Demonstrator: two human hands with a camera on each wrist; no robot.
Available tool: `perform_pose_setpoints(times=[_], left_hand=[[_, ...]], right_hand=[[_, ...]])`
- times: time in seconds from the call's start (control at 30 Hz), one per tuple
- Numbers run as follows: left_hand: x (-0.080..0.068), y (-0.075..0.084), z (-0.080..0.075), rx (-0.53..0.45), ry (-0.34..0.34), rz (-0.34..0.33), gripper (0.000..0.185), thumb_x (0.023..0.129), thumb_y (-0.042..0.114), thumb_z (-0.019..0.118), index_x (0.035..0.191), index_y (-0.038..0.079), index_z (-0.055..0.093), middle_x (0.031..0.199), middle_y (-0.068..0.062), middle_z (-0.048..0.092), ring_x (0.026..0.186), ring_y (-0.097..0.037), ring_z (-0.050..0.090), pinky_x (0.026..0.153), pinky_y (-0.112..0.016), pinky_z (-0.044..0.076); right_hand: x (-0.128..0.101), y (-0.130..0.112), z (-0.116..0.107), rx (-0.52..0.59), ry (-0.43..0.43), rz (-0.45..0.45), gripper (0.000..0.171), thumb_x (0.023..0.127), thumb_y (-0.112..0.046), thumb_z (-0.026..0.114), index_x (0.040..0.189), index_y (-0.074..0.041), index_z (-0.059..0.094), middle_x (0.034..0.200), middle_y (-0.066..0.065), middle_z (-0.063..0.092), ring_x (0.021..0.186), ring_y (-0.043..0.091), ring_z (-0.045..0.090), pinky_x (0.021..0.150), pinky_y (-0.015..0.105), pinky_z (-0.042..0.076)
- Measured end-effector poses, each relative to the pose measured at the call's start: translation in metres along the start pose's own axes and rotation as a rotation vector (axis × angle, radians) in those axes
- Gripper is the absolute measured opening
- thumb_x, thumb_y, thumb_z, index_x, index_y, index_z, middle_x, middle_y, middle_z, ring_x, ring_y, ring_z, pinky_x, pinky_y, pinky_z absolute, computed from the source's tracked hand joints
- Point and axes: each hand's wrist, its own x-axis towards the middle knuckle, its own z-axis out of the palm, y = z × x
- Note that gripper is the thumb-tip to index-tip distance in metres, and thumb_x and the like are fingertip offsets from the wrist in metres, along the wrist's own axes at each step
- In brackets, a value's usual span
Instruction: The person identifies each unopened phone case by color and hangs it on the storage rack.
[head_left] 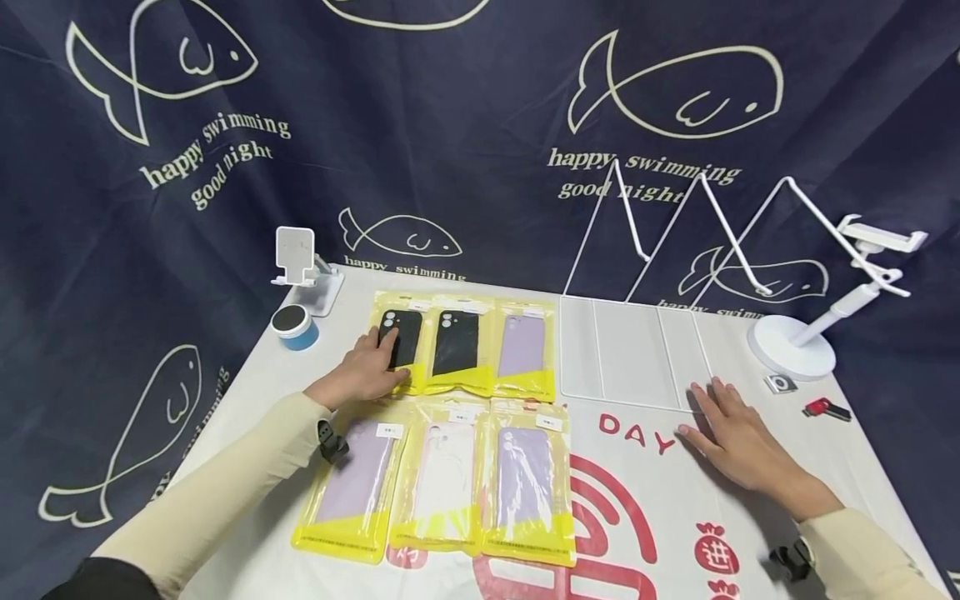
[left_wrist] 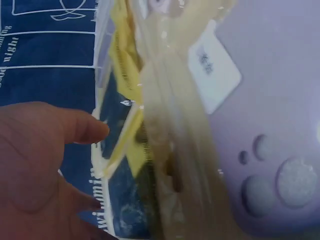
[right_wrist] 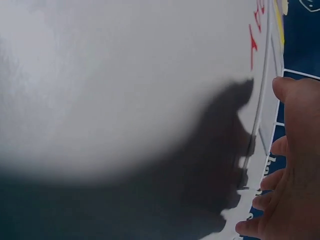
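My left hand (head_left: 362, 372) lies over the left edge of a clear yellow-bottomed bag with a black phone case (head_left: 406, 332) in it, fingers and thumb spread and fairly straight. Right of it are bags with another black case (head_left: 456, 343) and a purple case (head_left: 521, 345). A nearer row has bags holding a purple case (head_left: 358, 477), a pale case (head_left: 446, 467) and a second purple case (head_left: 522, 475). My right hand (head_left: 742, 442), fingers spread, is by the front right corner of a white wire rack (head_left: 630, 354); whether it touches is unclear.
A white phone stand (head_left: 296, 254) and a blue jar (head_left: 298, 332) stand at the back left. At the right are a white round-based stand (head_left: 792, 346), a small silver clip device (head_left: 780, 383) and a red-and-black USB stick (head_left: 827, 409). A dark curtain hangs behind the table.
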Motion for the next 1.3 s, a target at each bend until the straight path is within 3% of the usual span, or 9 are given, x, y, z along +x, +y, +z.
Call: perform_pose_setpoints(times=[0.17,0.43,0.57,0.77,1.0,1.17,1.3], left_hand=[[0.007,0.000,0.001,0.007,0.069,-0.043,0.085,0.095,0.042,0.056,0.158,-0.001,0.018,0.157,-0.036,0.024,0.138,-0.051,0.037,0.107,-0.059,0.042],[0.023,-0.003,-0.006,0.019,0.132,-0.147,0.082,0.093,0.045,0.061,0.149,-0.007,0.033,0.131,-0.032,0.048,0.119,-0.044,0.049,0.094,-0.058,0.048],[0.030,0.001,-0.007,0.039,0.124,-0.212,0.087,0.090,0.054,0.063,0.146,-0.007,0.037,0.126,-0.032,0.051,0.117,-0.044,0.049,0.092,-0.057,0.049],[0.039,0.006,-0.004,0.088,0.113,-0.264,0.103,0.084,0.067,0.064,0.151,-0.004,0.031,0.130,-0.035,0.045,0.122,-0.047,0.044,0.089,-0.057,0.049],[0.043,0.005,-0.009,0.076,0.113,-0.272,0.104,0.080,0.057,0.074,0.148,-0.008,0.030,0.128,-0.035,0.045,0.120,-0.048,0.046,0.090,-0.055,0.050],[0.045,0.001,-0.016,0.012,0.098,-0.260,0.102,0.077,0.052,0.077,0.145,-0.007,0.029,0.129,-0.035,0.046,0.116,-0.050,0.052,0.093,-0.055,0.050],[0.045,-0.005,-0.025,-0.047,0.117,-0.259,0.098,0.075,0.045,0.081,0.143,-0.003,0.029,0.126,-0.033,0.054,0.111,-0.046,0.059,0.094,-0.053,0.050]], right_hand=[[0.003,0.006,0.004,-0.006,-0.033,0.029,0.082,0.100,-0.052,0.050,0.154,0.005,0.028,0.157,0.041,0.016,0.144,0.062,0.015,0.111,0.073,0.020],[0.003,0.011,0.010,-0.031,-0.019,0.041,0.079,0.101,-0.050,0.048,0.153,0.007,0.029,0.156,0.042,0.018,0.142,0.063,0.019,0.109,0.075,0.022],[0.004,0.012,0.012,-0.044,-0.003,0.041,0.078,0.101,-0.049,0.048,0.153,0.007,0.029,0.155,0.043,0.018,0.142,0.063,0.020,0.108,0.076,0.021],[0.004,0.011,0.017,-0.041,-0.002,0.042,0.076,0.102,-0.048,0.046,0.154,0.004,0.028,0.157,0.041,0.015,0.144,0.062,0.015,0.108,0.078,0.017],[0.003,0.014,0.023,-0.049,0.021,0.034,0.074,0.103,-0.047,0.044,0.156,0.003,0.026,0.159,0.039,0.013,0.146,0.060,0.012,0.110,0.078,0.014],[0.001,0.015,0.026,-0.039,0.038,0.032,0.074,0.104,-0.046,0.043,0.157,0.001,0.024,0.159,0.039,0.012,0.146,0.060,0.011,0.110,0.078,0.011],[0.001,0.015,0.026,-0.015,0.034,0.036,0.074,0.104,-0.046,0.043,0.158,-0.001,0.021,0.161,0.038,0.009,0.147,0.060,0.008,0.111,0.078,0.008]])
